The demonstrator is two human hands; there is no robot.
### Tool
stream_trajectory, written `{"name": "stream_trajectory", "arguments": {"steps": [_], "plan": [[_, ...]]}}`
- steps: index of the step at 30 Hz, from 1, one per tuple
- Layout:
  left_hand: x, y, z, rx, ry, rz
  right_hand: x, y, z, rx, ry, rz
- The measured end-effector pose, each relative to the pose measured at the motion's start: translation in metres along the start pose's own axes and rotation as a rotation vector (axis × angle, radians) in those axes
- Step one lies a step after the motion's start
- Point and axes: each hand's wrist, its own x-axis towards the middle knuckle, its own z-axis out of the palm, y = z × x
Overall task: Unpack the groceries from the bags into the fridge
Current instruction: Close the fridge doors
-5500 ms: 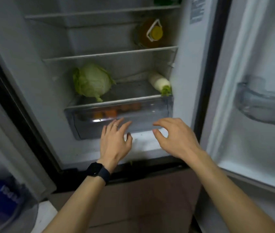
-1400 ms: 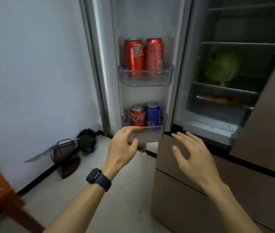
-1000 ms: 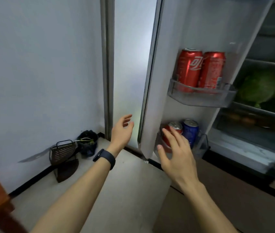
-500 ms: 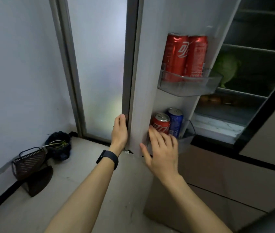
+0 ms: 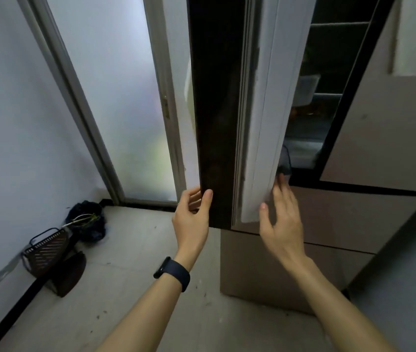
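- Head view, progress: the fridge door [image 5: 260,110] stands almost edge-on, with only a narrow gap left to the dark fridge interior [image 5: 329,72]. No grocery bags and no loose groceries show here, so I judge that the unpacking is nearly finished and the closing of the door is the step in hand.
- Head view, the task's things: inside the gap there are a shelf line and some pale and orange shapes, perhaps stored food, but it is too dim to name them.
- Head view, hands: the left hand [image 5: 193,217] wraps its fingers [image 5: 208,196] around the dark outer edge of the door at the bottom corner, grasping it. The right hand [image 5: 282,219] is released, fingers spread and flat, touching or just beside the white inner face of the door; it holds nothing.
- Head view, materials: the door has a glossy black edge and a smooth white plastic lining. The lower drawer front [image 5: 354,219] is a matt beige panel. On the left wrist sits a dark smartwatch [image 5: 172,274] with a rubbery band.
- Head view, surroundings: the floor [image 5: 138,288] is of pale tiles with small specks; a frosted glass door [image 5: 125,85] in a metal frame stands behind, and a dark slotted basket [image 5: 46,250] lies near the wall.
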Motion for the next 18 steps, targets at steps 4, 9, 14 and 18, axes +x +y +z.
{"name": "stream_trajectory", "arguments": {"steps": [4, 9, 14, 18], "plan": [[-0.029, 0.004, 0.043, 0.068, -0.083, 0.089, -0.004, 0.024, -0.028, 0.225, -0.065, 0.267], [-0.033, 0.018, 0.082, 0.257, -0.174, 0.303, 0.02, 0.055, -0.059, 0.271, -0.101, 0.331], [0.001, 0.078, 0.122, 0.346, -0.044, 0.633, 0.043, 0.073, -0.077, 0.17, -0.18, 0.273], [0.027, 0.129, 0.162, 0.468, -0.03, 0.861, 0.065, 0.085, -0.082, 0.1, -0.221, 0.293]]}}
